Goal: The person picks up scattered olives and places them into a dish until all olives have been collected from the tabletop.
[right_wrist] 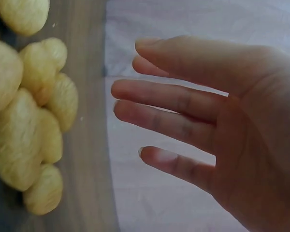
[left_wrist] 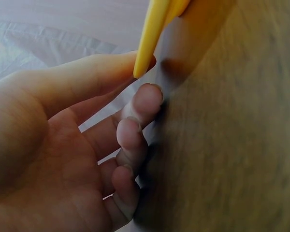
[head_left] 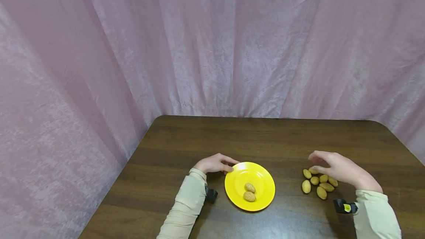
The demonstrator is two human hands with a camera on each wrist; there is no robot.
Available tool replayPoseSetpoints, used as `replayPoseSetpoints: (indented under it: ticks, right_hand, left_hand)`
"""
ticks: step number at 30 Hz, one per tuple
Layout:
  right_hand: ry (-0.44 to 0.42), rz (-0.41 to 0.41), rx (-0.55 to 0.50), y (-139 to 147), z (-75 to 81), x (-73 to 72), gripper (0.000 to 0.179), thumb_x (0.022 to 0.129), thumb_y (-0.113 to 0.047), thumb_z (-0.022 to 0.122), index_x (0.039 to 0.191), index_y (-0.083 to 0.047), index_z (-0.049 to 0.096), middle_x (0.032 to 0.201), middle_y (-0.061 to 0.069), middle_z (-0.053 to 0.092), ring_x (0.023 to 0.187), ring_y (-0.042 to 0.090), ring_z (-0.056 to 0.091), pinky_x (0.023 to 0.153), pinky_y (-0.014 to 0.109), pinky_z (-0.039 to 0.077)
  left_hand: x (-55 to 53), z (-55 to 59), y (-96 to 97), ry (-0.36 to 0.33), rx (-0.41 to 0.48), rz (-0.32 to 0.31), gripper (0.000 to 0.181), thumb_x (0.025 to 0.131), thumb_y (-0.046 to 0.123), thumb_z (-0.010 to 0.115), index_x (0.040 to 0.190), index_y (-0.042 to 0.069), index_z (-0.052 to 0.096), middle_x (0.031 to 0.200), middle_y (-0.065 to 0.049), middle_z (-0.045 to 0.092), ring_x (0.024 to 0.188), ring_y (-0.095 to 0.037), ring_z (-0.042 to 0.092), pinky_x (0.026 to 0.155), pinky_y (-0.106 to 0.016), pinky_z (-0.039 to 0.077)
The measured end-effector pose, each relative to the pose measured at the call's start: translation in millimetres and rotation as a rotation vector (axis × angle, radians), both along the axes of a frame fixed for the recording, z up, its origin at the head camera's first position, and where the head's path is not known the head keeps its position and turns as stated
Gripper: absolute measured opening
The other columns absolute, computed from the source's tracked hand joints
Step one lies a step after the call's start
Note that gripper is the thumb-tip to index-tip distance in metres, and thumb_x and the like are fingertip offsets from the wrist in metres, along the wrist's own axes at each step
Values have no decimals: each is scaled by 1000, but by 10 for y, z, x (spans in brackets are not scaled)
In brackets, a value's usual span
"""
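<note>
A yellow plate (head_left: pixel 262 180) holds two potatoes (head_left: pixel 249 196).

No readable text or numbers; yellow label (head_left: pixel 347 208) on the black right-wrist device (head_left: pixel 339 206) too small to read.

A dusty-pink crushed-velvet curtain (head_left: pixel 212 47) fills the whole back of the room I'm looking at, falling in long, loose vertical folds. It carries on round the left side, and a strip of it shows past the table's right corner too. The nap is mottled, pale and silvery where it catches the light, deeper mauve down in the creases. Right up against it stands a broad dark-brown wood-grain table (head_left: pixel 186 139), its far corners rounded, the grain running from side to side. Nearer this way, its surface takes a soft, whitish sheen.
</note>
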State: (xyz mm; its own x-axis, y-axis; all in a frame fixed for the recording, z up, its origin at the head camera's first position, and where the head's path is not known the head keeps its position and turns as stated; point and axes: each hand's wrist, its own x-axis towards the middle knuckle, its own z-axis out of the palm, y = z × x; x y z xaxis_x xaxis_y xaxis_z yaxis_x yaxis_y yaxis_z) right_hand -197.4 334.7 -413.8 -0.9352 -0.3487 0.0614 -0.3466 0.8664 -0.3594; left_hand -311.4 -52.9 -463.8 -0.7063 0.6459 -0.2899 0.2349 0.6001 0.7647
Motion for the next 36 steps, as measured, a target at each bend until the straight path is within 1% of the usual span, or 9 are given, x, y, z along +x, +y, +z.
replayPoseSetpoints:
  ticks: [3,7,9,16,20,25,28,33,36]
  right_hand:
    - [-7,-15,-1,64,-51,-27,31,89,-21,68,113,-2,64,108,11,69,97,29,66,78,41,53]
    - [-21,-20,3,138,-126,-60,27,89,-17,68,111,-1,64,108,11,69,97,30,66,78,38,53]
    - [-26,-16,2,165,-163,-74,24,88,-16,68,108,-3,65,105,9,70,94,28,67,76,36,53]
    - [-19,-39,11,169,-252,-105,17,89,-22,68,102,-11,66,93,-5,68,83,8,63,70,29,50]
    - [-28,-43,19,150,-276,-119,14,89,-21,68,99,-12,66,89,-7,66,79,1,58,67,28,48]
    - [-34,-39,23,125,-304,-127,13,88,-16,68,99,-11,66,85,-7,63,75,0,54,64,27,46]
    - [-55,-51,25,109,-326,-130,14,87,-14,69,101,-11,66,84,-7,61,73,-2,52,64,26,44]
    - [-89,-63,29,94,-339,-134,11,88,-15,69,98,-11,67,83,-7,59,72,-1,49,62,26,43]
    - [-74,-71,44,85,-333,-132,8,88,-17,69,95,-14,68,83,-8,60,72,-1,50,62,26,44]
  left_hand:
    - [-1,8,-8,-2,5,5,37,91,19,66,127,20,66,84,1,64,72,-11,55,67,-22,45]
    - [6,13,-6,-5,2,11,36,91,20,66,127,21,66,84,2,64,72,-11,55,68,-23,45]
    - [9,15,-3,-4,1,14,36,91,20,66,127,21,66,84,2,63,72,-11,55,68,-23,45]
    - [29,23,4,-9,11,24,36,90,19,67,126,20,67,82,3,63,72,-11,55,67,-23,44]
    - [40,24,3,-8,11,25,36,91,19,66,126,20,67,81,3,62,71,-11,54,67,-23,44]
    - [47,9,8,0,20,24,35,91,17,66,126,19,67,78,2,62,70,-11,54,67,-23,44]
    - [53,-9,13,3,27,18,35,90,17,66,125,18,67,75,2,60,68,-11,54,66,-22,43]
    - [48,-41,10,6,24,10,35,90,16,66,125,19,67,73,2,59,68,-10,53,65,-21,42]
    - [42,-46,5,5,29,16,35,90,16,67,125,18,68,75,1,61,68,-10,53,65,-22,42]
